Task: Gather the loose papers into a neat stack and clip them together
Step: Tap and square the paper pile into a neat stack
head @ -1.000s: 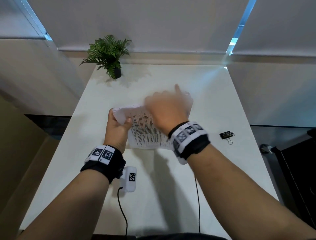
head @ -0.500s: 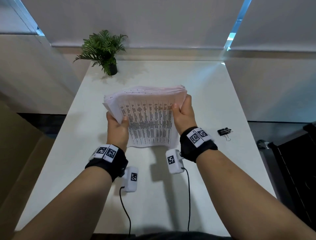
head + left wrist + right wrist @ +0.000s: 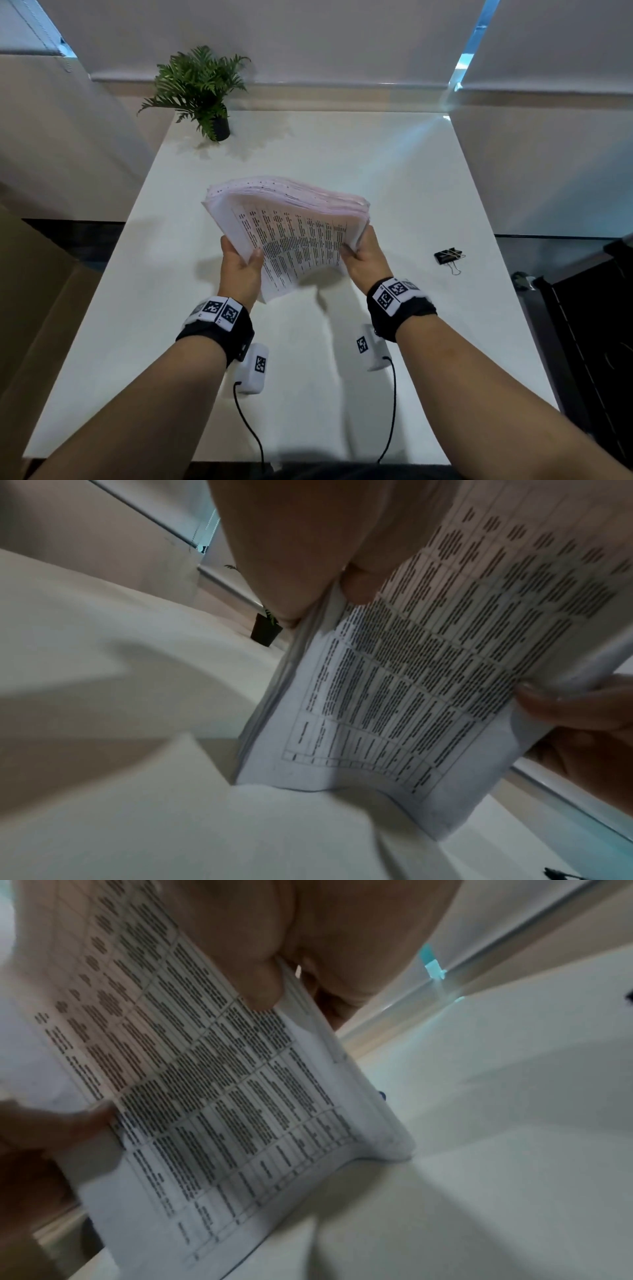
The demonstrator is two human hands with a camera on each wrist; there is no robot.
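A thick stack of printed papers (image 3: 294, 236) stands tilted on its lower edge on the white table (image 3: 342, 157), its top leaning away and to the left. My left hand (image 3: 239, 263) grips the stack's left edge, thumb on the printed front sheet. My right hand (image 3: 363, 260) grips the right edge the same way. In the left wrist view the papers (image 3: 411, 683) touch the table at a lower corner; the right wrist view shows the papers (image 3: 212, 1096) bowed above the surface. A black binder clip (image 3: 448, 257) lies on the table to the right, apart from both hands.
A small potted fern (image 3: 200, 92) stands at the table's far left corner. Cables run from the wrist cameras toward the near table edge. A dark piece of furniture (image 3: 596, 335) sits off the table's right side.
A second ago my right hand was on top of the papers; it has since moved to the right edge. The stack has been raised upright and now tilts left.
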